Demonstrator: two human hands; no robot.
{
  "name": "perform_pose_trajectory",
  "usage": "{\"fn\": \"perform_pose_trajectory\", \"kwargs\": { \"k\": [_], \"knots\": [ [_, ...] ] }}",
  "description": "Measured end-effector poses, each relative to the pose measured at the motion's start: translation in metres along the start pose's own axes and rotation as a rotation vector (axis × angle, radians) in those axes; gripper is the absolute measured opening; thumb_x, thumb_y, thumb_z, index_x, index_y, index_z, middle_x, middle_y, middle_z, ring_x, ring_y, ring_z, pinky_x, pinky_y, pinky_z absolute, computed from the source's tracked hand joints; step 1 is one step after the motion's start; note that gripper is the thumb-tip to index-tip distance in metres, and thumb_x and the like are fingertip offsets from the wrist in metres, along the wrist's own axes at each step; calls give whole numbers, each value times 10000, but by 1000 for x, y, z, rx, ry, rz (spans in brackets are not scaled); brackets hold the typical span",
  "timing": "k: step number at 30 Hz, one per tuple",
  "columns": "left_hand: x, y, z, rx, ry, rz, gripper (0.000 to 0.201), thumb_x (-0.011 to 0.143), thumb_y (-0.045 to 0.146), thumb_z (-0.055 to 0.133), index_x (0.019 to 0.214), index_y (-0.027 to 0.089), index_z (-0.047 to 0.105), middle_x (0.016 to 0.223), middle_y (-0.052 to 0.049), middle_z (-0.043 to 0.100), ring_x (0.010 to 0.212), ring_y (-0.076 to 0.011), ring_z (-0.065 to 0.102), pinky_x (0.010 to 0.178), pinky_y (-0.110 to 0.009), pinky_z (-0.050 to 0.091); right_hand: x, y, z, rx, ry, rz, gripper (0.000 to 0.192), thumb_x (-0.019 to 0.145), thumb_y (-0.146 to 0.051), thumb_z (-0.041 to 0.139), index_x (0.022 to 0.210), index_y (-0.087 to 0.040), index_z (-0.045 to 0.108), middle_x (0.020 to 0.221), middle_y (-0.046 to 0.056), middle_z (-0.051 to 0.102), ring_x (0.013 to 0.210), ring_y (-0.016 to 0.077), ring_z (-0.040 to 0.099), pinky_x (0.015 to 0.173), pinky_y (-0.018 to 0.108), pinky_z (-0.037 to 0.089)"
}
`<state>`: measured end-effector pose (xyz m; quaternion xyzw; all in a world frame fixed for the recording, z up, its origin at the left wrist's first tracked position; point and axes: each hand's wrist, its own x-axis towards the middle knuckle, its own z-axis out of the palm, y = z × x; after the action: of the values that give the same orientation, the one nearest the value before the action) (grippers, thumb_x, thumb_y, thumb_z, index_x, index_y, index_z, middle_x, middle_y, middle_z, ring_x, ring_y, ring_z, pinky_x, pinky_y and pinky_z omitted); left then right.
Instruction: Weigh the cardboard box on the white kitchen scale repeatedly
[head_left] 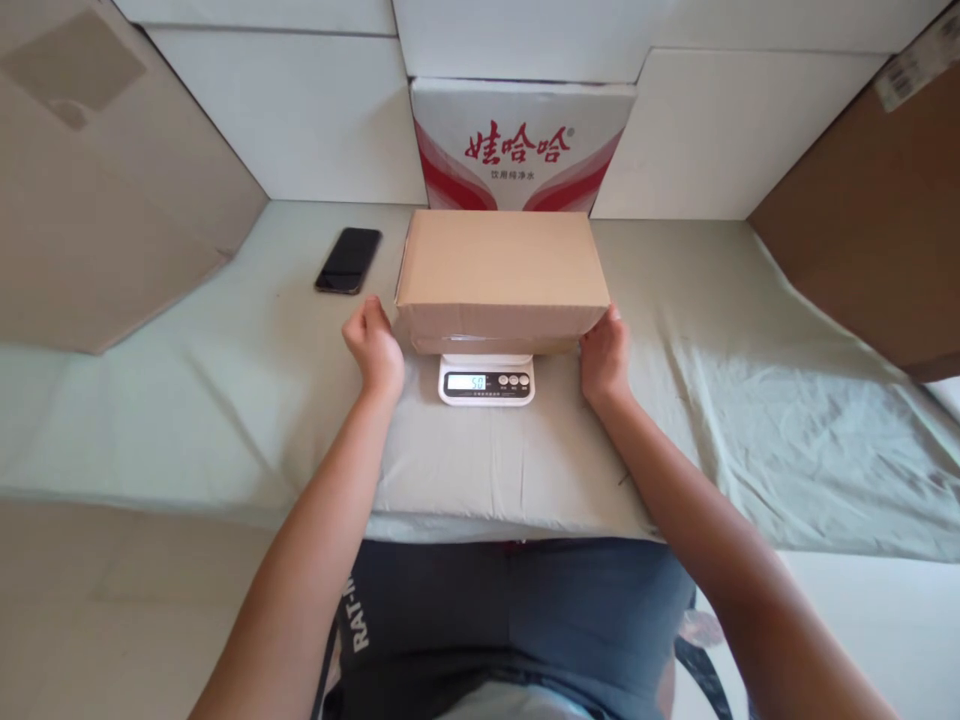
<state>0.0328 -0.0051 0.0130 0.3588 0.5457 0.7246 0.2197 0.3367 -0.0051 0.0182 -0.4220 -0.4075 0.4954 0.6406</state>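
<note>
Hands (373, 345) (604, 355) at sides of cardboard box (501, 265) on scale (487, 380)

A table covered by a pale green cloth (750, 400) carries everything. Directly on the cloth lie a black phone (348, 260), face up at the left, and a white scale (487, 380) near the front edge.

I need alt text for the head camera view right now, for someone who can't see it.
A closed cardboard box sits on a small white digital scale, with the left hand and right hand at its two sides. The scale stands on a pale green cloth; a black phone lies to the left.
</note>
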Motion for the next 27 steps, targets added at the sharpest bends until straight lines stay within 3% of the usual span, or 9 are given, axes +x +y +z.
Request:
{"fn": "perform_pose_trajectory", "kwargs": {
  "k": [4, 8, 11, 14, 16, 18, 20, 22, 27],
  "knots": [
    [7, 6, -1, 3, 148, -11, 658, 975, 766, 495, 672, 278, 173, 585, 75, 138, 501, -120, 145, 519, -342, 160, -3, 0, 2, -10, -6, -27, 613, 845, -770, 581, 1308, -374, 649, 1637, -13, 601, 1611, 297, 473, 1353, 578, 363],
    [19, 4, -7, -6, 230, -53, 633, 997, 770, 425, 686, 285, 164, 606, 59, 123, 513, -140, 240, 557, -359, 225, -8, -4, 6, -23, -57, -68, 640, 852, -790, 566, 1329, -373, 656, 1604, -15, 635, 1604, 292, 482, 1325, 529, 426],
    [18, 5, -8, 10, 254, 14, 549, 1026, 659, 433, 672, 276, 259, 632, 40, 227, 588, -158, 358, 619, -365, 306, -11, -7, 9, -22, -67, -92, 601, 872, -767, 562, 1314, -372, 662, 1559, -22, 671, 1592, 280, 492, 1322, 510, 436],
    [10, 10, -4, 27, 158, 131, 436, 1018, 565, 498, 730, 247, 419, 708, 20, 371, 657, -167, 384, 665, -356, 330, -13, -9, 9, -17, -52, -110, 528, 892, -723, 573, 1260, -356, 669, 1504, -16, 692, 1542, 279, 533, 1293, 493, 457],
    [6, 12, -2, 25, 117, 146, 399, 1016, 540, 515, 761, 238, 461, 736, 15, 398, 665, -169, 384, 661, -348, 323, -12, -9, 8, -34, -6, -133, 423, 899, -671, 596, 1135, -329, 673, 1326, 5, 739, 1380, 268, 638, 1204, 460, 517],
    [6, 12, -2, 29, 123, 126, 393, 1035, 515, 491, 762, 234, 469, 733, 14, 397, 654, -167, 379, 638, -345, 301, -9, -8, 5, -81, 77, -154, 303, 904, -597, 621, 961, -300, 628, 1035, 0, 706, 1091, 226, 700, 1052, 405, 570],
    [8, 10, -3, 35, 143, 103, 401, 1056, 486, 452, 749, 229, 469, 715, 14, 389, 636, -160, 350, 617, -346, 273, -6, -8, 3, -136, 153, -159, 272, 913, -526, 624, 827, -284, 534, 822, -29, 560, 819, 181, 626, 894, 360, 570],
    [10, 10, -4, 32, 155, 85, 407, 1054, 490, 441, 745, 226, 471, 708, 12, 391, 632, -155, 332, 610, -348, 259, -3, -9, 1, -154, 190, -160, 305, 919, -490, 611, 765, -279, 455, 737, -46, 434, 673, 160, 505, 781, 344, 537],
    [8, 12, -4, 31, 137, 90, 434, 993, 614, 484, 767, 244, 480, 743, -3, 416, 670, -186, 392, 635, -354, 303, -7, -19, 0, -134, 190, -206, 412, 908, -518, 627, 707, -280, 359, 679, -51, 314, 585, 157, 350, 631, 327, 491]
  ]
}}
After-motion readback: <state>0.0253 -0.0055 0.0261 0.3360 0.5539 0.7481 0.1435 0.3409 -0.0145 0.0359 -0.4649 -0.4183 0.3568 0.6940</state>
